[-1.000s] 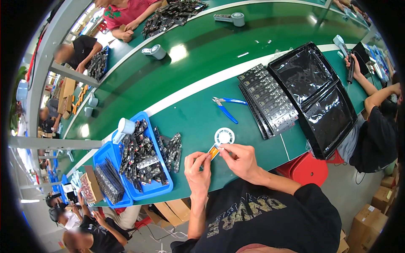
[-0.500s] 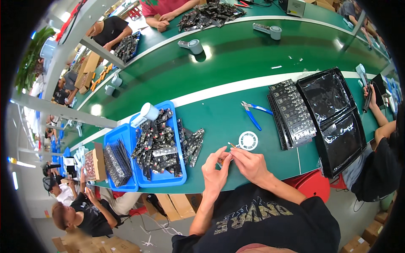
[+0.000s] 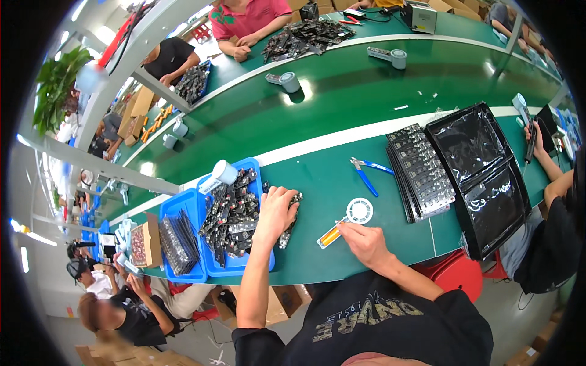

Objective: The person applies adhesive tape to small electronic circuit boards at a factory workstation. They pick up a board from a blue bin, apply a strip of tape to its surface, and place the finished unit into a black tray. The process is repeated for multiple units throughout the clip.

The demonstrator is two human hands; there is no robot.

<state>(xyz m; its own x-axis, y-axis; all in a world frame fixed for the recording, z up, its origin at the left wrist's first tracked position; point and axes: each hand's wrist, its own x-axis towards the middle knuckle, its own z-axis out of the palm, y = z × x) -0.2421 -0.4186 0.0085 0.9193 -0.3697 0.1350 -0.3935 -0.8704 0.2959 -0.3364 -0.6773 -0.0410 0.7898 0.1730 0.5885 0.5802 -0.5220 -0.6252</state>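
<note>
My left hand (image 3: 276, 215) rests over a loose pile of small dark circuit boards (image 3: 297, 199), just right of a blue tray. Its fingers are bent and apart, and the tips are partly hidden. My right hand (image 3: 366, 245) is closed, its fingertips pinching the neck of a white fan-shaped casing. The casing has a round spoked head (image 3: 359, 211) and a handle with an orange cylinder (image 3: 330, 236) lying in it. It lies on the green table, handle toward my left. What exactly the right fingertips pinch there is too small to make out.
A blue tray (image 3: 266, 263) full of circuit boards stands at left, beside another blue tray with stacked boards (image 3: 178, 243). Blue-handled cutters (image 3: 368, 182), board panels (image 3: 421, 174) and a black tray (image 3: 488, 198) lie right. Beyond runs a green belt carrying handheld fans (image 3: 285, 81). Co-workers sit around.
My left hand has left the casing and moved left onto the loose boards. My right hand stays at the casing, whose handle with the orange cylinder now shows.
</note>
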